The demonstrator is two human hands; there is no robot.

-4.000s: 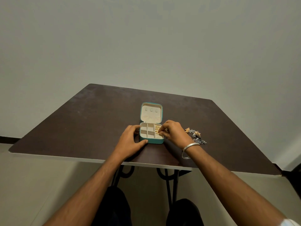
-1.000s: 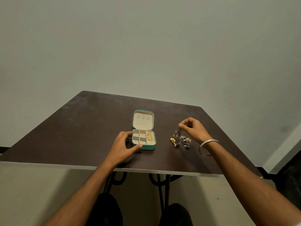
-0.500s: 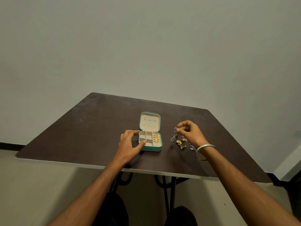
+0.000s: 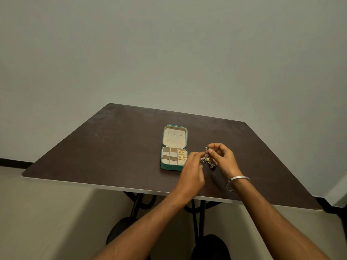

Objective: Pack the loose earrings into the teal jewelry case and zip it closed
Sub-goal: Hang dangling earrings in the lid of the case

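**Both hands on the earring cluster**

One open teal zip-around jewelry case (image 4: 173, 147) sits at frame centre on the dark brown table (image 4: 112, 143), four gold earrings (image 4: 182, 155) in its right column. Just right of it, the right hand (image 4: 223, 160) pinches a silver earring (image 4: 206, 148); the left hand (image 4: 192, 168) fingers the tangled loose pile (image 4: 207, 162), too small to count.

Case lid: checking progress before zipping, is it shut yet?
No, the case lies open on the table, lid back, with gold earrings in its right column.

loose earrings (image 4: 208, 160) too small to count, partly hidden between left hand (image 4: 192, 168) and right hand (image 4: 222, 159), case (image 4: 173, 167) near-right corner behind left hand, forearms cut off at bottom edge
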